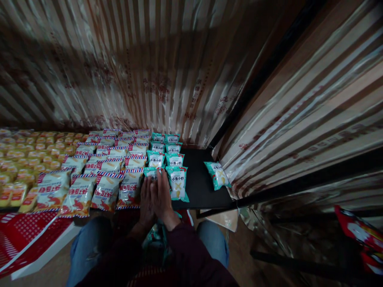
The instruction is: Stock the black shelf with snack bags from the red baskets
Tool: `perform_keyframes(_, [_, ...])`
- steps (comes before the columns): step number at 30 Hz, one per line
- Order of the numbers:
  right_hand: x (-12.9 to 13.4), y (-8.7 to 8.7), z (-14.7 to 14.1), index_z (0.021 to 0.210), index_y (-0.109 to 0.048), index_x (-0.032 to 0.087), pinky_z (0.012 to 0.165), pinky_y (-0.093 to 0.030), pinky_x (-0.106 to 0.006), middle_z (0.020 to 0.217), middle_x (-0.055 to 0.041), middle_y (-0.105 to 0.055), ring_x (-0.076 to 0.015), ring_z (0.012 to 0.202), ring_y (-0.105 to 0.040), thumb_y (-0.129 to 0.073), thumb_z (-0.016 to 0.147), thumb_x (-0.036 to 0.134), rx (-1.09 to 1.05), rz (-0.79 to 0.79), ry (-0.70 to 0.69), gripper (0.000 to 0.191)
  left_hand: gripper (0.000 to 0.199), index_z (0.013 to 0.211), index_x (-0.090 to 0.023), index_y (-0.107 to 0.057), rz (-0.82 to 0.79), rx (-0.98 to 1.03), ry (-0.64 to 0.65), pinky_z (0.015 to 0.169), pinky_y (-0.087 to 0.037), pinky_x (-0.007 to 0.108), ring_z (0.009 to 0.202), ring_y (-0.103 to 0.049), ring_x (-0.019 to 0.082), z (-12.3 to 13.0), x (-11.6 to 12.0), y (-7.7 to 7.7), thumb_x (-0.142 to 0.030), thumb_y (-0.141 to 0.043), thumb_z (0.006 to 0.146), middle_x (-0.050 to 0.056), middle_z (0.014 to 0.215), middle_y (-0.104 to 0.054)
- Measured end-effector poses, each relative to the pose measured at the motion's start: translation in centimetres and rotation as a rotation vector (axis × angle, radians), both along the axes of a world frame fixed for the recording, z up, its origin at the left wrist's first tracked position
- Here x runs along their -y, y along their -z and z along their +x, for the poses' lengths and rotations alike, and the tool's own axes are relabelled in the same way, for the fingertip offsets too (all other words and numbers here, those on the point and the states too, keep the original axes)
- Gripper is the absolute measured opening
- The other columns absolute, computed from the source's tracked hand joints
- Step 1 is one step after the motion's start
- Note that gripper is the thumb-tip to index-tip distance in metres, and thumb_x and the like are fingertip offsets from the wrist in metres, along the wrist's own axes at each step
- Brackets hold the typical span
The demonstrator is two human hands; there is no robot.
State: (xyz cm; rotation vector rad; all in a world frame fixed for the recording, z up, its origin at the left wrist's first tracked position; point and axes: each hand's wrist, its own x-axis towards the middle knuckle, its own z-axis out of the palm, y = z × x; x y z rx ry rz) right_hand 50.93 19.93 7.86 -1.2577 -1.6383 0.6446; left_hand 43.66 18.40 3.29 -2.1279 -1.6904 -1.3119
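Note:
My left hand (147, 202) and my right hand (162, 197) lie side by side on the front teal snack bag (152, 173) of the left teal column. Their fingers are stretched out and close together over it, hiding most of its lower part. Just right of my right hand stands another teal snack bag (178, 184), front of the second teal column. Left of my left hand is a white snack bag (129, 188) with red lettering and striped edges.
Rows of white bags and small yellow packs (25, 163) fill the left of the black shelf (196, 179). A lone teal bag (220, 175) leans at its right end. A red basket (26, 239) is below left; teal bags (157, 239) lie below my hands.

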Motion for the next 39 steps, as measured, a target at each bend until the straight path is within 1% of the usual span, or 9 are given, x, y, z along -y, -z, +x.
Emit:
perform_keyframes(4, [-0.9, -0.3, -0.1, 0.150, -0.021, 0.022, 0.118, -0.022, -0.050, 0.158, -0.0075, -0.014, -0.0229, 0.146, -0.013, -0.031, 0.098, 0.041, 0.011, -0.028, -0.012, 0.056, 0.066, 0.151, -0.019, -0.001, 0.021, 0.016, 0.050, 0.114, -0.029, 0.046, 0.146, -0.010, 0.025, -0.2, -0.6, 0.4, -0.029, -0.037, 0.096, 0.015, 0.158, -0.016])
perform_keyframes(8, [-0.9, 0.2, -0.5, 0.150, -0.021, 0.022, 0.116, -0.025, -0.052, 0.156, -0.0089, -0.022, -0.0236, 0.145, -0.018, -0.033, 0.097, 0.038, 0.041, 0.033, 0.020, 0.056, 0.062, 0.151, -0.020, -0.005, 0.037, 0.014, 0.054, 0.114, -0.030, 0.045, 0.145, -0.013, 0.024, -0.4, -0.9, 0.1, -0.026, -0.035, 0.097, 0.015, 0.156, -0.021])
perform_keyframes(11, [-0.4, -0.6, -0.2, 0.148, -0.025, 0.023, 0.115, -0.026, -0.055, 0.155, -0.0097, -0.025, -0.0252, 0.144, -0.020, -0.034, 0.097, 0.036, 0.084, 0.099, 0.032, 0.053, 0.062, 0.151, -0.022, -0.009, 0.055, -0.011, 0.022, 0.114, -0.029, 0.048, 0.145, -0.014, 0.025, -0.3, -0.8, -0.3, -0.023, -0.036, 0.096, 0.015, 0.156, -0.022])
perform_keyframes(14, [-0.4, -2.5, 1.7, 0.145, -0.032, 0.023, 0.115, -0.025, -0.053, 0.154, -0.0081, -0.027, -0.0244, 0.144, -0.021, -0.035, 0.097, 0.034, 0.133, 0.187, 0.033, 0.050, 0.062, 0.150, -0.021, -0.012, 0.068, -0.026, 0.029, 0.114, -0.026, 0.051, 0.145, -0.012, 0.027, -0.1, -0.5, -1.0, -0.019, -0.039, 0.094, 0.015, 0.157, -0.017])
perform_keyframes(18, [-2.8, -3.9, 6.7, 0.142, -0.039, 0.020, 0.115, -0.027, -0.048, 0.148, -0.0102, -0.039, -0.0219, 0.139, -0.032, -0.029, 0.097, 0.041, 0.010, 0.188, 0.240, 0.050, 0.061, 0.149, -0.015, -0.019, 0.065, -0.024, 0.052, 0.113, -0.025, 0.055, 0.145, -0.012, 0.030, 0.8, -0.3, -2.3, -0.013, -0.039, 0.092, 0.019, 0.155, -0.021])
perform_keyframes(21, [-6.1, -2.8, 10.3, 0.144, -0.036, 0.017, 0.115, -0.023, -0.046, 0.150, -0.0118, -0.036, -0.0219, 0.140, -0.031, -0.027, 0.096, 0.051, -0.101, 0.008, 0.343, 0.060, 0.061, 0.147, -0.013, -0.023, 0.049, -0.056, 0.076, 0.112, -0.025, 0.056, 0.145, -0.013, 0.032, 2.1, -0.6, -3.2, -0.015, -0.044, 0.090, 0.020, 0.154, -0.025])
perform_keyframes(27, [-10.0, 1.0, 12.3, 0.142, -0.040, 0.017, 0.116, -0.023, -0.043, 0.149, -0.0098, -0.039, -0.0204, 0.139, -0.033, -0.027, 0.091, 0.064, -0.266, -0.223, 0.151, 0.071, 0.054, 0.141, -0.014, -0.038, -0.060, -0.138, 0.062, 0.114, -0.022, 0.055, 0.145, -0.015, 0.030, 4.9, -1.9, -3.8, -0.019, -0.047, 0.088, 0.017, 0.150, -0.035])
perform_keyframes(32, [-9.6, 1.7, 11.5, 0.142, -0.040, 0.017, 0.113, -0.031, -0.041, 0.143, -0.0100, -0.048, -0.0199, 0.132, -0.045, -0.025, 0.092, 0.064, -0.373, -0.192, 0.100, 0.070, 0.053, 0.139, -0.010, -0.041, -0.108, -0.188, 0.047, 0.115, -0.021, 0.053, 0.144, -0.016, 0.030, 5.4, -2.5, -4.2, -0.020, -0.047, 0.087, 0.019, 0.149, -0.037])
perform_keyframes(39, [-6.4, 0.8, 11.2, 0.132, -0.049, 0.015, 0.108, -0.035, -0.040, 0.135, -0.0131, -0.053, -0.0208, 0.125, -0.049, -0.030, 0.093, 0.058, -0.341, -0.086, 0.319, 0.061, 0.054, 0.140, -0.010, -0.037, -0.039, -0.185, 0.087, 0.114, -0.023, 0.053, 0.145, -0.015, 0.029, 4.5, -1.0, -4.0, -0.017, -0.047, 0.087, 0.019, 0.149, -0.036])
